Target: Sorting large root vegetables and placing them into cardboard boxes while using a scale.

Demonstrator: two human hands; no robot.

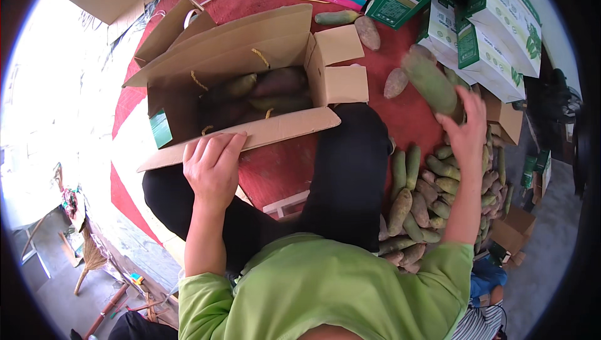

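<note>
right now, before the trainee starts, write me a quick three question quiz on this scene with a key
1. What does the right hand hold?
2. True or false: the left hand touches the near flap of the open cardboard box.
3. On which side of the box does the vegetable pile lie? a) left b) right

Key: 1. A long green vegetable, slightly blurred. 2. True. 3. b
</note>
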